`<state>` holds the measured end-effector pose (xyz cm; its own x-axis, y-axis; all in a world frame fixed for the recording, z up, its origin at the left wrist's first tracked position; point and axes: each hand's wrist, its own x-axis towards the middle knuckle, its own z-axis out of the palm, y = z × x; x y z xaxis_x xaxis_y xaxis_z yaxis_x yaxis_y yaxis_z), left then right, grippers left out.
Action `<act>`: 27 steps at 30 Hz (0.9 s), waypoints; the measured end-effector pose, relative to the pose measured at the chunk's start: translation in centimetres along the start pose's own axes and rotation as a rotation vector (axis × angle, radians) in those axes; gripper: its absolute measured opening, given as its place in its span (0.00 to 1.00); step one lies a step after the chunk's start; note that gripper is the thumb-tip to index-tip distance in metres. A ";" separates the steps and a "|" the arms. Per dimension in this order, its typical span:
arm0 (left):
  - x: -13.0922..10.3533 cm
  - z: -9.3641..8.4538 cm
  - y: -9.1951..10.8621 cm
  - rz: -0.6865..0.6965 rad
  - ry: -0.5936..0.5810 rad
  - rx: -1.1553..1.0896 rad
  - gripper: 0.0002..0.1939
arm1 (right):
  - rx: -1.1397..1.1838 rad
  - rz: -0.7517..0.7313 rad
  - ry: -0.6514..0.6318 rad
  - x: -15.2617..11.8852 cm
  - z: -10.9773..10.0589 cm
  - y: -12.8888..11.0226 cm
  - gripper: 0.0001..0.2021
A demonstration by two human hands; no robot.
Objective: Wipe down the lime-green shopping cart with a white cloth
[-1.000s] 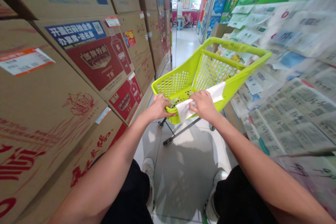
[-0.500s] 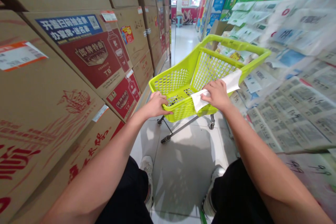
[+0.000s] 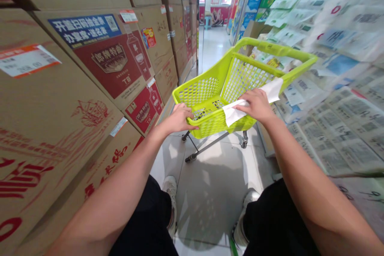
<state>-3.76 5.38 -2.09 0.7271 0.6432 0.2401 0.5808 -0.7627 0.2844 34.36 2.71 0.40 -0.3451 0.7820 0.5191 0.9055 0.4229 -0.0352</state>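
Head: left hand (image 3: 181, 117) curled over cart rim (image 3: 210, 117), right hand (image 3: 257, 105) over cloth (image 3: 233, 116).

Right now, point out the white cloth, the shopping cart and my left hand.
White cloth (image 3: 233, 114), head view: its drooping left end.
Shopping cart (image 3: 242, 76), head view: its perforated inner panel.
Left hand (image 3: 180, 119), head view: the hand's back.

Clearest Print at 10 O'Clock

At 10 o'clock, a blue strip (image 3: 85, 31) on a carton (image 3: 99, 54) reads 开盖扫码抽金条, with 办宴席 beneath; its red panel (image 3: 115, 72) reads 郎牌特曲 above a T and an unclear character. The smaller red box (image 3: 144, 109) at 9 o'clock repeats 郎牌特曲. The nearest carton (image 3: 57, 122) bears a large red 顺 at 8 o'clock; its price tag (image 3: 28, 61) is blurred. At 4 o'clock, handwriting on a wrapped pack (image 3: 361, 198) resembles 9.9.
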 end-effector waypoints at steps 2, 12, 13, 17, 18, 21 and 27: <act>0.1 0.2 0.3 0.005 0.019 0.008 0.23 | -0.028 0.010 0.032 -0.1 0.0 0.9 0.24; 0.4 0.2 0.9 0.030 0.003 -0.006 0.21 | 0.072 -0.116 -0.138 1.4 2.1 -9.4 0.21; 0.2 0.2 0.9 0.031 0.006 -0.012 0.22 | 0.075 -0.090 -0.139 1.3 1.9 -8.8 0.21; -0.2 0.1 0.7 0.018 0.012 -0.028 0.21 | 0.045 0.026 -0.097 0.4 0.0 -3.2 0.19; -0.2 0.1 0.8 0.015 0.014 -0.031 0.21 | 0.040 0.035 -0.082 0.2 -0.5 -1.9 0.19; -0.2 0.0 1.1 0.009 0.020 -0.030 0.22 | 0.051 0.023 -0.056 0.0 -1.1 0.2 0.19; 0.3 0.1 1.9 0.028 -0.003 -0.012 0.21 | 0.139 -0.084 -0.126 0.9 0.7 -7.1 0.19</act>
<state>-2.46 4.13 -1.55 0.7441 0.6213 0.2456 0.5558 -0.7796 0.2886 27.42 0.75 0.56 -0.4538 0.7889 0.4144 0.8325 0.5412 -0.1187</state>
